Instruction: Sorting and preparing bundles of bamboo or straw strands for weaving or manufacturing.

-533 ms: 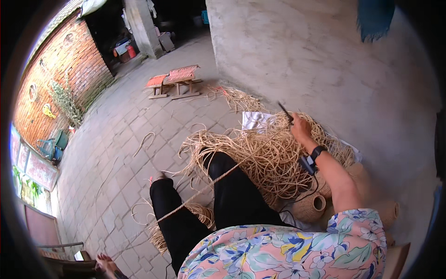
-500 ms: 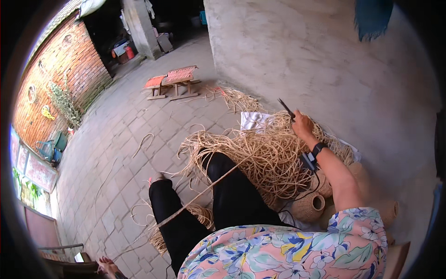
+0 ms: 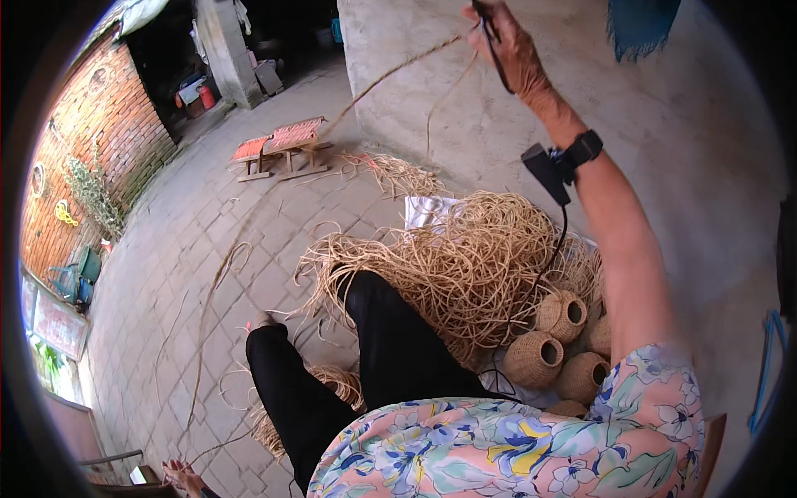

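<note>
My right hand [image 3: 516, 56] is raised high in front of the wall, closed around a dark, narrow pointed tool [image 3: 496, 51]. A long straw rope [image 3: 390, 73] runs from its fingers in a wide curve down to the lower left. There my left hand [image 3: 183, 476] shows small near the picture's edge, fingers bent where the strands meet it. A tangled heap of straw cord [image 3: 465, 274] lies beyond my right knee. Another coil of cord [image 3: 336, 383] is between my legs, partly hidden.
Several round woven baskets [image 3: 533, 358] sit beside the heap at my right, below a black cable. Two low stools with red woven seats [image 3: 290, 137] stand farther off on the paved floor. A plaster wall [image 3: 498, 141] rises ahead right, a brick wall [image 3: 108, 124] at left.
My right hand has risen from the cord heap to high before the wall, tool still held. The rope that crossed my legs now sweeps outward over the floor. My left hand stays low left.
</note>
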A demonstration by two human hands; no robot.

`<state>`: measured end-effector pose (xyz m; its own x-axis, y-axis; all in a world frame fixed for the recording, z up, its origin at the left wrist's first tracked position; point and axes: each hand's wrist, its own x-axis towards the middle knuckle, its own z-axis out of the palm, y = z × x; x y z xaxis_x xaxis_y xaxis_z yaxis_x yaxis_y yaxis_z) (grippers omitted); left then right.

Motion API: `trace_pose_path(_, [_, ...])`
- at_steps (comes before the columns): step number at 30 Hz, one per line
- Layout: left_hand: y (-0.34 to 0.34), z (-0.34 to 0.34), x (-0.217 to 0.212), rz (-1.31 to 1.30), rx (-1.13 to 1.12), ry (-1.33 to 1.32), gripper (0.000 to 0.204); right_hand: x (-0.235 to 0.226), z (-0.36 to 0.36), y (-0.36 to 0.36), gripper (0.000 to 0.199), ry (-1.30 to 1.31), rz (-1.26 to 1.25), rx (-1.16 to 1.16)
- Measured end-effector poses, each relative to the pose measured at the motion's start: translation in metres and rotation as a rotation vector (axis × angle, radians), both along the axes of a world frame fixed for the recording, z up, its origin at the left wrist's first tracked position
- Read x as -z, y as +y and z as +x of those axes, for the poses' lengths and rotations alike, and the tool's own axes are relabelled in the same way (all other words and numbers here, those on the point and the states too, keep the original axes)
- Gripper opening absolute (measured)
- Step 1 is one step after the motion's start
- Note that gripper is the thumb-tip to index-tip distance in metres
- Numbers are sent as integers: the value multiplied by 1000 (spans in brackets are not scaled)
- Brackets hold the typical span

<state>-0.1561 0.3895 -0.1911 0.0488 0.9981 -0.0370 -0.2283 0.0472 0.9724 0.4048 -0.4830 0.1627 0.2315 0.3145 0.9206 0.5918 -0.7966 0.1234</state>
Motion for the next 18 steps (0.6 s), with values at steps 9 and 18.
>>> trace_pose_path(9, [-26, 30, 12, -158, 58, -38, 44, 8, -34, -47, 38, 15, 38, 157])
trace_pose_path(18, [-200, 169, -94, -21, 1013, -141, 42, 49, -48, -129, 33, 407, 80, 842])
